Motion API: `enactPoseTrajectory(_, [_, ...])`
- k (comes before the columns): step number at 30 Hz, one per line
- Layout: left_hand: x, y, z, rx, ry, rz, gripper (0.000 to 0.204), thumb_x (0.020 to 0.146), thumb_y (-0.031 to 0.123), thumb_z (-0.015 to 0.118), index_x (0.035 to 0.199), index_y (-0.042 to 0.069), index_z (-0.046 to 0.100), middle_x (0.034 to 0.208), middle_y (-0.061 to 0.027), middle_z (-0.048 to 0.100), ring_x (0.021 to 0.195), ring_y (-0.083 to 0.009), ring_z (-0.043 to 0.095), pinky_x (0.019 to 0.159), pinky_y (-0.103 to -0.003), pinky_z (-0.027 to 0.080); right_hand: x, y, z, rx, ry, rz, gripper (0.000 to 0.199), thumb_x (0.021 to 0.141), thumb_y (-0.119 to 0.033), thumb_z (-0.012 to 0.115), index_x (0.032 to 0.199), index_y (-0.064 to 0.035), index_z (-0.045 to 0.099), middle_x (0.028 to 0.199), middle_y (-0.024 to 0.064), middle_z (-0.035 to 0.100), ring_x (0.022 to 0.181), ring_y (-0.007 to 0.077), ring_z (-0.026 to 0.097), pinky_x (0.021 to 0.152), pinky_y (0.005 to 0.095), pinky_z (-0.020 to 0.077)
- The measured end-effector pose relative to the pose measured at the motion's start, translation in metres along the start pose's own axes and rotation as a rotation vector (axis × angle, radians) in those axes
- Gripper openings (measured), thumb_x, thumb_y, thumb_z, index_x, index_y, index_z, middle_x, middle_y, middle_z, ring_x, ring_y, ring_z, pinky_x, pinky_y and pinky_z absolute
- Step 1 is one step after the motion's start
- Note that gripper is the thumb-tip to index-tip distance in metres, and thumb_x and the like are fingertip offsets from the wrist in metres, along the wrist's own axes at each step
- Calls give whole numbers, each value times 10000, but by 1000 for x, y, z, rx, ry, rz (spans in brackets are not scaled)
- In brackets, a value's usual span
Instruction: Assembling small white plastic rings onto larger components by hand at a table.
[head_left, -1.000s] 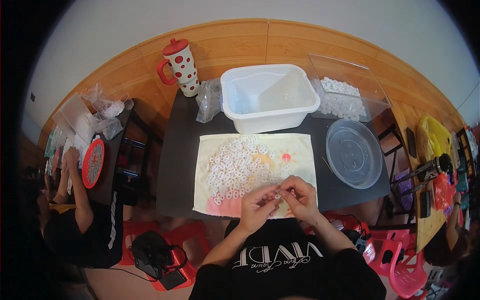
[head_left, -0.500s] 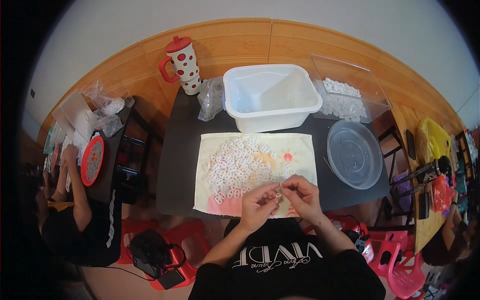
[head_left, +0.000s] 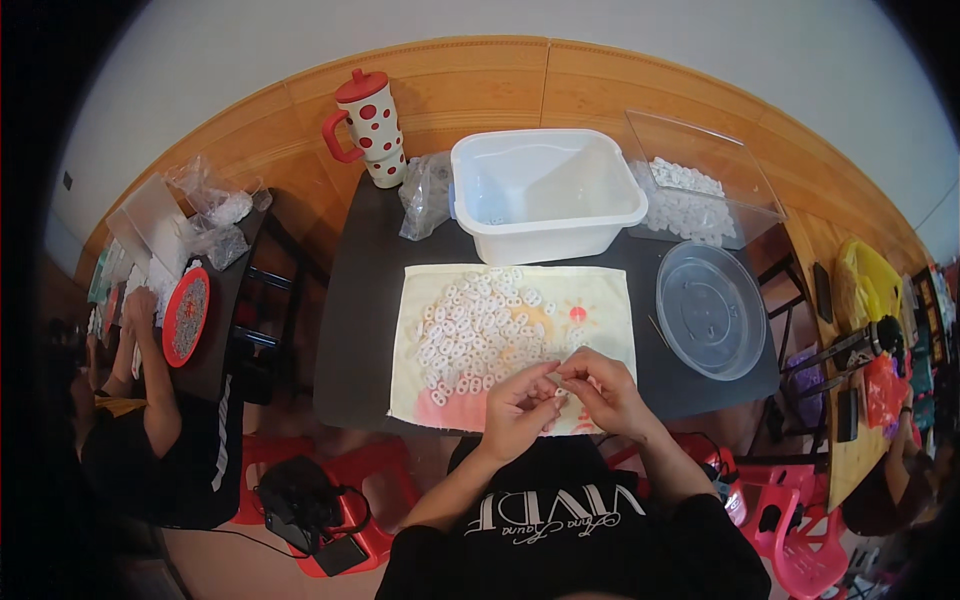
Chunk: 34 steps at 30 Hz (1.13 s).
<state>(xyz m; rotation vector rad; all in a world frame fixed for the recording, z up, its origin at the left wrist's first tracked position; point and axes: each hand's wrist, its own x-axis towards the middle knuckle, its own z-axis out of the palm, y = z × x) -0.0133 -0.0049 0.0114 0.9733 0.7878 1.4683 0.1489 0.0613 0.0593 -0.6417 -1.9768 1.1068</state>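
Observation:
Above the front edge of a pale yellow towel (head_left: 603, 300), both of my hands come close together with their fingertips nearly meeting. My left hand (head_left: 518, 408) is closed in a pinch at a small white plastic piece (head_left: 561, 393). Bent fingers and thumb of my right hand (head_left: 606, 394) press together on the other side of it. Fingers partly hide the piece, so its details are too small to read. Just left of the hands lies a spread of small white oval pieces (head_left: 475, 335) with two holes each.
Behind the towel stands a white plastic tub (head_left: 547, 243). A clear round lid or tray (head_left: 711, 312) lies on the right, near a clear box (head_left: 690, 215) of white parts. A spotted tumbler (head_left: 375, 135) and plastic bag (head_left: 426, 195) stand back left. Another person's arm (head_left: 150, 370) is at left.
Both hands stay together at the small piece, with only slight finger movement. The whole view has shifted a little; the things on the table keep their places.

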Motion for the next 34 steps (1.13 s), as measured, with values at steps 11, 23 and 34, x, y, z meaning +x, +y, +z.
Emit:
enactPoseTrajectory(11, [0,1,-3,-29,-30,-42,470,869,-116,631,1322,-18,553,845,-30,598,628,-71,580,506,-197,467,-1,5,2,-175,-9,-101,184,836,98,627,990,6,585,866,146,614,746,290,615,659,341,484])
enactPoseTrajectory(23, [3,6,-4,-17,-22,-128,480,863,-112,644,1323,-6,556,830,-30,597,616,-76,579,493,-202,466,-1,5,2,-96,-36,-50,284,885,18,611,1165,-27,594,877,127,637,790,280,632,696,343,485])
enactPoseTrajectory(34, [2,2,-5,-38,-25,-97,481,864,-106,648,1322,12,559,835,-40,610,600,-80,578,481,-213,464,-7,9,-1,-74,-64,19,313,905,53,576,1201,-47,584,957,99,621,852,244,622,774,302,492])
